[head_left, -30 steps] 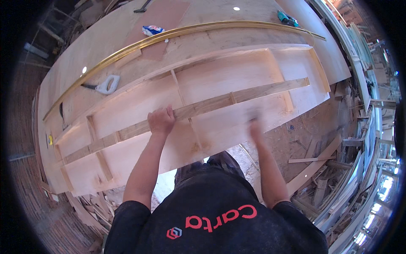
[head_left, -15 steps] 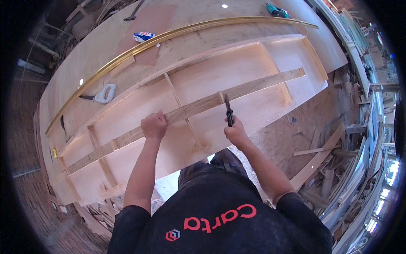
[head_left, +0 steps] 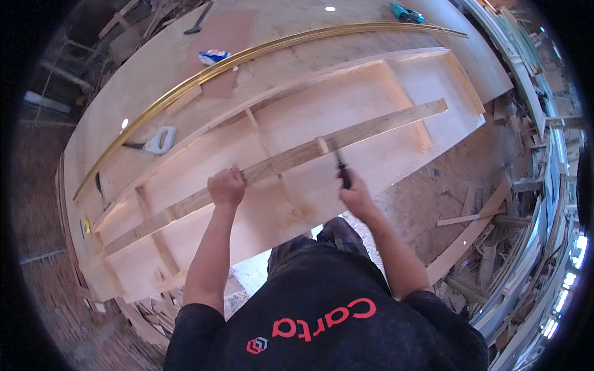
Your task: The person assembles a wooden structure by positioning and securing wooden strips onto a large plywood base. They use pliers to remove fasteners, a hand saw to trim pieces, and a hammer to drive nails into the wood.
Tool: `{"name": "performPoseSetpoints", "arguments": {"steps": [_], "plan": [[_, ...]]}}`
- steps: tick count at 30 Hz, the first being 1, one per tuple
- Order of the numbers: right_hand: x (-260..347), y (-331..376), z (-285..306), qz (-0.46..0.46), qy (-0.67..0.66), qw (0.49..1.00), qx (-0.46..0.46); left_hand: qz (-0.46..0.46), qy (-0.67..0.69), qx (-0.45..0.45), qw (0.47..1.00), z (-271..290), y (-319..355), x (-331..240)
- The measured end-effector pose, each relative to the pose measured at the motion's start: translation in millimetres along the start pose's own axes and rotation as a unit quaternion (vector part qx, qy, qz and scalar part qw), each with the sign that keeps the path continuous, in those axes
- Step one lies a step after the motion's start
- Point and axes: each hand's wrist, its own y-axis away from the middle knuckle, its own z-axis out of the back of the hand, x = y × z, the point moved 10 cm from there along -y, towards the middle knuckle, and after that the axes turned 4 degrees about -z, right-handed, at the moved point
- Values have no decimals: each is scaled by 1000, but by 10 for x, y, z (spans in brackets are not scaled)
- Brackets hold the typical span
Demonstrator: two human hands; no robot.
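Right hand [head_left: 356, 196] dropped slightly, fist closed on dark tool [head_left: 342, 173], probably hammer; left hand [head_left: 227, 185] clamps long stiff batten [head_left: 291, 159] mid-length

A long, rough wooden batten [head_left: 272, 166] lies flat across a pale plywood frame [head_left: 371, 93], running from about 8 o'clock to 2 o'clock in the view. Its grain is streaky brown, darker than the panel beneath, and its right end is cut square near the frame's far rim. A small pale wooden block [head_left: 322, 145] sits on the batten near its middle. A dark-handled tool [head_left: 342, 173], slim and short, stands nearly upright just at 5 o'clock of that block, its tip at the batten's near edge; whether it touches the wood cannot be told.
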Motion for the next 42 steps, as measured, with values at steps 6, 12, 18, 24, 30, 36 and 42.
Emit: {"name": "performPoseSetpoints", "arguments": {"steps": [6, 12, 18, 24, 30, 36, 42], "plan": [[26, 179, 410, -148, -50, 983, 98, -10, -24, 10, 1000, 44, -27, -96], [356, 323, -734, -4, -25, 968, 249, 0, -25, 5, 1000, 87, -9, -91], [-483, -77, 833, -228, -365, 881, -194, -10, 5, 11, 1000, 61, -29, -207], [-464, 279, 1192, -229, -309, 902, -197, -20, 27, -27, 999, 154, -17, -220], [-519, 355, 560, -219, -159, 963, -7, 10, 0, 19, 1000, 86, 5, -199], [416, 18, 922, -37, 145, 988, 46, 9, -13, 5, 1000, 97, -40, -217], [1341, -1029, 1069, 114, 203, 969, 78, 105, 75, 47, 991, 25, -70, 35]]}}
